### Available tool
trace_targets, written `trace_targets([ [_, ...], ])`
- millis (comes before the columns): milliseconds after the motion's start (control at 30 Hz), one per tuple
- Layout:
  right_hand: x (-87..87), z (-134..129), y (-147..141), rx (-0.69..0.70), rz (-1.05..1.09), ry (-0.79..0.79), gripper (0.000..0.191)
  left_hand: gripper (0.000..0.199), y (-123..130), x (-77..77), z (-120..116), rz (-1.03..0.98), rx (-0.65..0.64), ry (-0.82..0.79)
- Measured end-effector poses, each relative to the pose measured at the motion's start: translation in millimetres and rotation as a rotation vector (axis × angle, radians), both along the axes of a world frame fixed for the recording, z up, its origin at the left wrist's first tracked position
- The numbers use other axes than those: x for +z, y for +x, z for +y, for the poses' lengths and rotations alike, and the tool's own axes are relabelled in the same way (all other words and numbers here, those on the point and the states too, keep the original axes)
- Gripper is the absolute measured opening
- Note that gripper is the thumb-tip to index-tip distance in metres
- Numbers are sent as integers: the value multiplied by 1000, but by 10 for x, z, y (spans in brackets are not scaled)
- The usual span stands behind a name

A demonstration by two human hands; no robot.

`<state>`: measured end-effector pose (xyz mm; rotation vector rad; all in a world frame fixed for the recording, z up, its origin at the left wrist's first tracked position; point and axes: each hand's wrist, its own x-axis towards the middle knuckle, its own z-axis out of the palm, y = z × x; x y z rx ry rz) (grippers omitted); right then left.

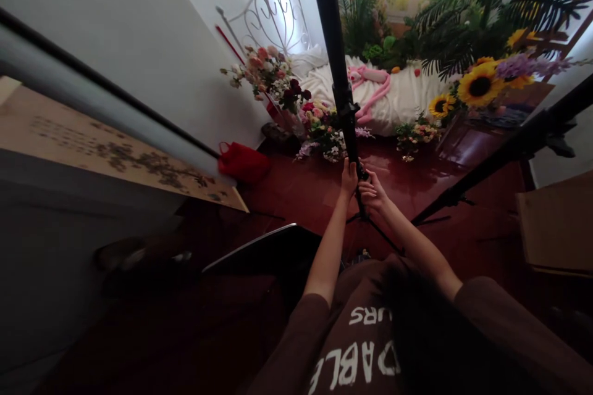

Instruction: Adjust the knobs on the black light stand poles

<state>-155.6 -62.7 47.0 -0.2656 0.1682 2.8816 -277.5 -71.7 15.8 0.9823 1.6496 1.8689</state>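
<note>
A tall black stand (340, 68) rises in front of me, its legs spread low on the floor. My left hand (349, 179) is closed round its lower pole from the left side. On the pole's right side, slightly lower, my right hand (372, 190) is closed at a dark joint or knob, with its fingers curled. The two hands are close together at about the same height. Fingers partly cover the joint, so its details are hidden.
A second black stand (495, 163) slants at the right, near a cardboard box (558, 222). Flowers (269, 71), sunflowers (479, 85) and a draped white cloth (405, 95) lie ahead. A red bag (243, 162) and a long scroll (125, 151) are at the left.
</note>
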Motion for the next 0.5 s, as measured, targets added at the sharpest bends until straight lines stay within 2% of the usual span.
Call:
trace_targets([
  [100,-25,-3,-39,-65,27,15,44,54,-2,-27,7,-14,-11,36],
  [200,-8,4,-98,-132,-112,259,41,55,-7,-49,2,2,-14,61],
  [267,15,21,-113,-195,-321,575,38,55,-14,-58,-12,13,-12,39],
  [400,107,82,12,-435,-807,1432,33,53,-36,-87,-35,-11,-42,-1],
  [467,203,123,115,-491,-908,1818,25,52,-43,-107,-32,-13,-51,16],
  [500,271,147,154,-514,-911,1953,20,53,-44,-117,-29,-11,-49,27],
])
